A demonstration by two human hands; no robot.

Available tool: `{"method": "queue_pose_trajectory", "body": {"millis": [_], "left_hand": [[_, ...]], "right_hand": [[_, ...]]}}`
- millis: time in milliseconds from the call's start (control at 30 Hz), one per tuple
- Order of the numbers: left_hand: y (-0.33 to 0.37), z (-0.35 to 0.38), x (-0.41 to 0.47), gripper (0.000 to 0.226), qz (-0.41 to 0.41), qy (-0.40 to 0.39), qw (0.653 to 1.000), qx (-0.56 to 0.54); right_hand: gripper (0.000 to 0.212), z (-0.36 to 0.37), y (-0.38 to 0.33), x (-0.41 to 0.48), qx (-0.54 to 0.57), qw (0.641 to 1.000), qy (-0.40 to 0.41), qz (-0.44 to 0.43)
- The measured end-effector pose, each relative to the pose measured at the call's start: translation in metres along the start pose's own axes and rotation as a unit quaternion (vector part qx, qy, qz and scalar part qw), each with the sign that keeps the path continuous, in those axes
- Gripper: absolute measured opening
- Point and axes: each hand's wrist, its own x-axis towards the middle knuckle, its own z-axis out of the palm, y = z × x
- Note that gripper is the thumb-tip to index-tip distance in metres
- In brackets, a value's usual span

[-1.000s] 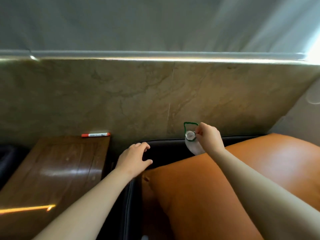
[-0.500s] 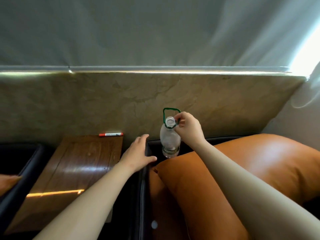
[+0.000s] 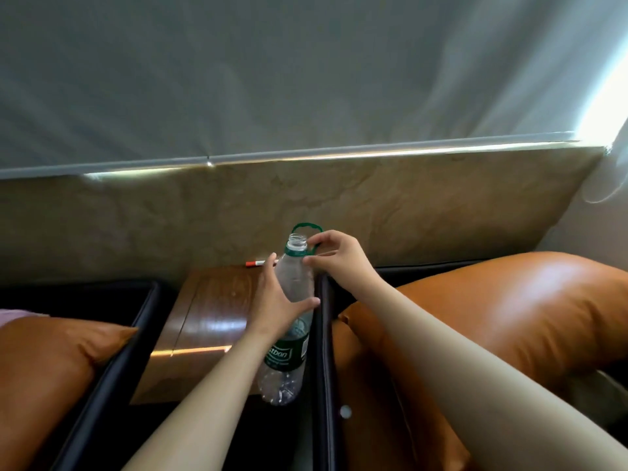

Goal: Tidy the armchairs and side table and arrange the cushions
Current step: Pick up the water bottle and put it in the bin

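Observation:
An empty clear plastic bottle (image 3: 286,355) with a green label and a green carry loop at its open neck is held upright over the gap between the wooden side table (image 3: 210,307) and the right armchair's black arm (image 3: 324,338). My right hand (image 3: 339,260) pinches the neck and loop. My left hand (image 3: 272,300) wraps the bottle's middle, thumb across the front and fingers behind. An orange leather cushion (image 3: 492,317) lies on the right armchair. Another orange cushion (image 3: 51,362) lies on the left armchair.
A red and white marker (image 3: 255,263) lies at the back edge of the side table, against the marble wall panel (image 3: 407,205). The left armchair's black arm (image 3: 112,351) borders the table. A grey blind hangs above the sill.
My right hand has lifted the bottle up from behind the right cushion and carried it left toward the table. My left hand has left the armchair arm and taken hold of the bottle's body.

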Motion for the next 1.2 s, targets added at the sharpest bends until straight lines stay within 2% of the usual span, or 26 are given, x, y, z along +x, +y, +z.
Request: {"method": "queue_pose_trajectory", "body": {"millis": [67,133,300,433,633,800,967,1200], "left_hand": [[-0.016,-0.009,-0.020,0.092,-0.007,0.013,1.000,-0.002],[-0.030,-0.017,-0.040,0.085,-0.032,0.018,0.999,0.014],[-0.061,-0.025,-0.075,0.097,-0.115,0.037,0.992,0.042],[-0.083,-0.019,-0.107,0.095,-0.151,0.049,0.984,0.080],[-0.118,0.012,-0.144,0.094,-0.200,0.016,0.975,0.095],[-0.141,0.042,-0.154,0.090,-0.220,-0.013,0.971,0.095],[-0.171,0.068,-0.159,0.091,-0.215,-0.045,0.968,0.118],[-0.222,0.093,-0.145,0.090,-0.214,-0.047,0.965,0.147]], "right_hand": [[0.031,0.016,0.003,-0.016,0.016,0.999,-0.036,0.012],[0.032,0.031,0.006,-0.032,0.023,0.997,-0.072,0.022],[0.042,0.068,0.022,-0.066,-0.003,0.994,-0.105,0.027],[0.042,0.084,0.058,-0.094,-0.054,0.991,-0.111,0.050],[0.038,0.080,0.153,-0.138,-0.100,0.976,-0.076,0.175],[0.038,0.068,0.233,-0.178,-0.093,0.949,-0.092,0.288],[0.043,0.077,0.296,-0.192,-0.102,0.931,-0.072,0.343],[0.054,0.103,0.380,-0.165,-0.078,0.920,-0.055,0.379]]}}
